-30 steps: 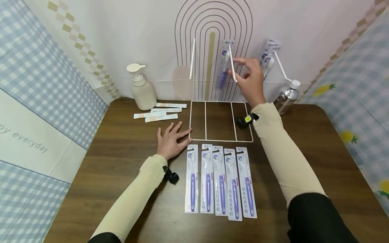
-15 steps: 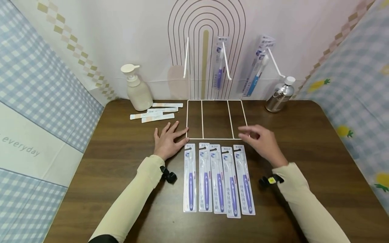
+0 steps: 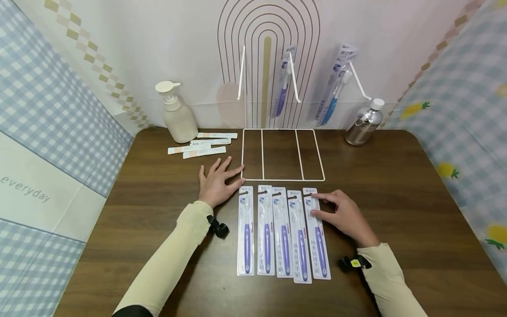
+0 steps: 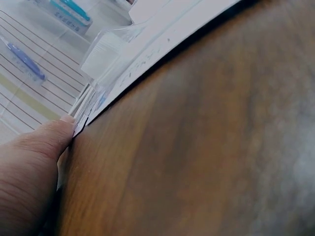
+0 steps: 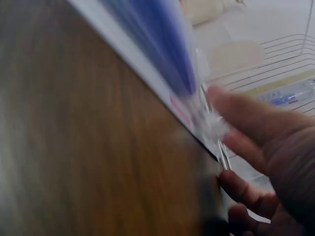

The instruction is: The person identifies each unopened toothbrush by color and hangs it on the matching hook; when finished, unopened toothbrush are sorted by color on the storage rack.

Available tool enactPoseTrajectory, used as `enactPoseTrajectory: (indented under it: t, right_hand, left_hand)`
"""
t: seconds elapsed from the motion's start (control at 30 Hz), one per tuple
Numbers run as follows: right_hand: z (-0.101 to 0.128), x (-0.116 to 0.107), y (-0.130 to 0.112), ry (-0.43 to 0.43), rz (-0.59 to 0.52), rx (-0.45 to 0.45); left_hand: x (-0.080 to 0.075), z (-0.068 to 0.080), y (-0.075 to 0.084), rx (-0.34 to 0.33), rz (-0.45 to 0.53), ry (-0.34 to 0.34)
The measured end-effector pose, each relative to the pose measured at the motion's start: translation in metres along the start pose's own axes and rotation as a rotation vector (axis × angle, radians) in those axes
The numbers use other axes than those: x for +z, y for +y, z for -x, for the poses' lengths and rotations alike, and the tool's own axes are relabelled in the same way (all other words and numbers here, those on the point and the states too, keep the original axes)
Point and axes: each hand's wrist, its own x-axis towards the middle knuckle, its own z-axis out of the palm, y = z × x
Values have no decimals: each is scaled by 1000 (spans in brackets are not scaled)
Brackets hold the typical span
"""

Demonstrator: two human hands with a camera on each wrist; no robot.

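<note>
Brown wooden table [image 3: 396, 185], seen from above and the near side. Five packaged purple-handled toothbrushes lie side by side in a row at the near centre, long axes running near to far. Right hand [image 3: 343, 214]: rests on the table at the right end of the row, index finger and thumb laid on the upper part of the rightmost toothbrush pack [image 3: 317, 233]; fingers lightly bent, touching the card; whether they pinch its edge cannot be told, the right wrist view being blurred. Left hand [image 3: 216, 184]: flat on the table, fingers straight and spread, holding nothing; fingertips at the near left corner of the white wire rack [image 3: 322, 179], thumb just beside the top of the leftmost toothbrush pack [image 3: 245, 231]. The rack has a rectangular base frame divided into three fields, lying just beyond the row, and three white pegs rising at the far side. Middle peg: one purple toothbrush pack [image 3: 283, 86] hanging. Right peg: blue toothbrush packs [image 3: 336, 90] hanging. Far left: cream pump bottle [image 3: 176, 113], with four slim white-and-peach boxes [image 3: 203, 146] lying just beside it on the table. Far right: metal bottle [image 3: 363, 124] with white cap, tilted in view. Backdrop: white cloth with arch pattern; blue checked cloth at both sides.
</note>
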Motion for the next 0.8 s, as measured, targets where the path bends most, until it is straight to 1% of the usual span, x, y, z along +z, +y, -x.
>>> enactPoseTrajectory:
  t: [0.17,0.3,0.4,0.53,0.67,0.8]
  right_hand:
    - [-3,4,0,30,-10,-11]
    - [-5,4,1,65,-48,-31]
    - [-6,2,0,91,-119,-39]
    - [-7,-1,-8,130,-215,-71]
    - [-12,-2,-20,189,-252,-158]
    - [-24,-12,-39,283,-262,-302]
  left_hand:
    - [-4,0,-1,-10,6,7]
    - [-7,1,0,-21,-1,5]
    - [-8,1,0,-16,0,8]
    - [-5,0,-1,-3,6,17]
    - [-2,1,-2,3,3,14]
    - [0,1,-1,3,-1,0]
